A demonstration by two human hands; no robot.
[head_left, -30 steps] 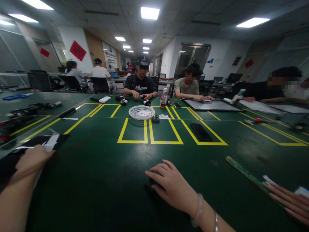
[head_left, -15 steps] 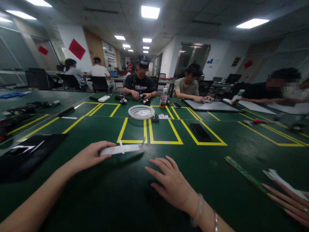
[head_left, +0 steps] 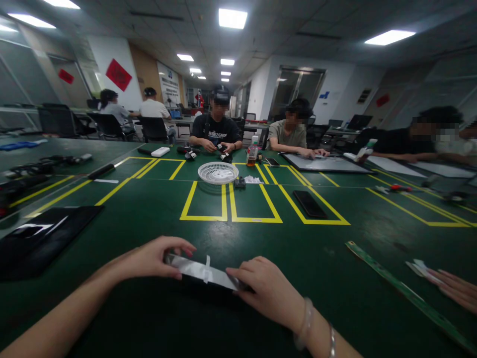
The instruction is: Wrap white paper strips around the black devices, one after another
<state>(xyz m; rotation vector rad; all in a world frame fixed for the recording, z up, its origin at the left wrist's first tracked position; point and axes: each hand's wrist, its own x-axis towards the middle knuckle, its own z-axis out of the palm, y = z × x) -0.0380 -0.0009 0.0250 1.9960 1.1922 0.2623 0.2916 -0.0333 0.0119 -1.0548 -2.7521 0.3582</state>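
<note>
A flat, silvery-white strip point(head_left: 219, 276) with a small white tab sticking up from its middle lies between my hands, above the near part of the green table. Its left end is between the thumb and fingers of my left hand point(head_left: 156, 257), which is closed on it. At the right end, my right hand point(head_left: 268, 291) pinches the strip with fingertips and thumb. What exactly the strip is, I cannot make out. Below it the surface is dark and hard to tell apart.
A white plastic basket point(head_left: 218, 173) stands ahead, with a black phone point(head_left: 310, 204) to its right. At left lies a shiny black panel point(head_left: 48, 238). A long green strip point(head_left: 406, 293) lies at right, near another person's hand point(head_left: 456, 287). Yellow tape marks the table point(head_left: 257, 219).
My left hand has brought the strip down and nearer. My right hand, open and apart before, now grips the strip's right end. The other person's hand at right has drawn back from the green strip.
</note>
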